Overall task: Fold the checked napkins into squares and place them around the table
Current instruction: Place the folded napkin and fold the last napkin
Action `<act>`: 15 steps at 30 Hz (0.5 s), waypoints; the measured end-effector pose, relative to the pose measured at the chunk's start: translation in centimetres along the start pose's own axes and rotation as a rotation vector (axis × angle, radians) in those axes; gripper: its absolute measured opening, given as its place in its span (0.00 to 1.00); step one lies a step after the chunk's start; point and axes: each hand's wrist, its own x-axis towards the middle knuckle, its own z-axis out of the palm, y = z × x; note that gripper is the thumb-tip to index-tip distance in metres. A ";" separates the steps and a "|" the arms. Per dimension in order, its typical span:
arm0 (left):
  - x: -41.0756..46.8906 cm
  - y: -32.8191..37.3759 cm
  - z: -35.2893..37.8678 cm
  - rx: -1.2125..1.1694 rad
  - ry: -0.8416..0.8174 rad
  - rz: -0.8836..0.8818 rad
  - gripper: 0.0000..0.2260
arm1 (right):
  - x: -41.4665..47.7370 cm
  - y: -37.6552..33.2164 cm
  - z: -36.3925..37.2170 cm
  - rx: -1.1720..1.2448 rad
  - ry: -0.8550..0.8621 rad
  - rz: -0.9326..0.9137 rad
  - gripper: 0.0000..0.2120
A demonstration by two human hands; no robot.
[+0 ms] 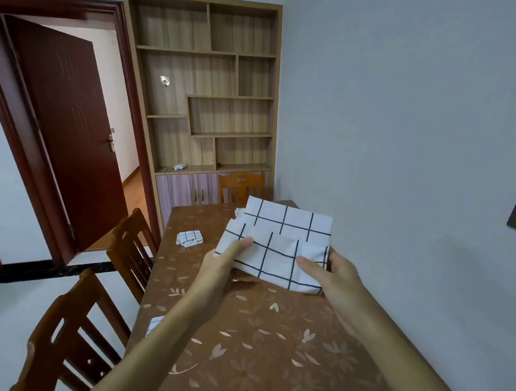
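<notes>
A white napkin with dark checks (pixel 281 242) is held folded above the brown flower-patterned table (pixel 258 342). My left hand (pixel 221 266) pinches its left edge, thumb on top. My right hand (pixel 333 277) grips its right lower corner, thumb lying across the cloth. Behind the held napkin the edges of more checked cloth (pixel 239 211) show on the table. A folded checked napkin (pixel 189 238) lies at the table's far left edge. Another folded napkin (pixel 153 325) lies at the near left edge, partly hidden by my left forearm.
Two wooden chairs (pixel 131 247) (pixel 70 335) stand along the table's left side, and a third chair (pixel 241 188) stands at the far end. The table's right side runs along the wall. A wooden shelf unit (pixel 202 93) and an open dark-red door (pixel 63 126) lie beyond.
</notes>
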 end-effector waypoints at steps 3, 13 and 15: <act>-0.2 1.8 -1.4 0.103 -0.070 -0.051 0.09 | -0.1 -0.3 -1.4 -0.030 -0.037 -0.023 0.10; -0.5 2.6 -2.1 0.337 -0.196 0.055 0.10 | -0.1 -1.0 -2.6 -0.050 -0.059 -0.012 0.11; -0.5 2.4 -1.9 0.326 -0.223 0.093 0.10 | -0.1 -1.1 -2.6 -0.017 -0.086 -0.032 0.10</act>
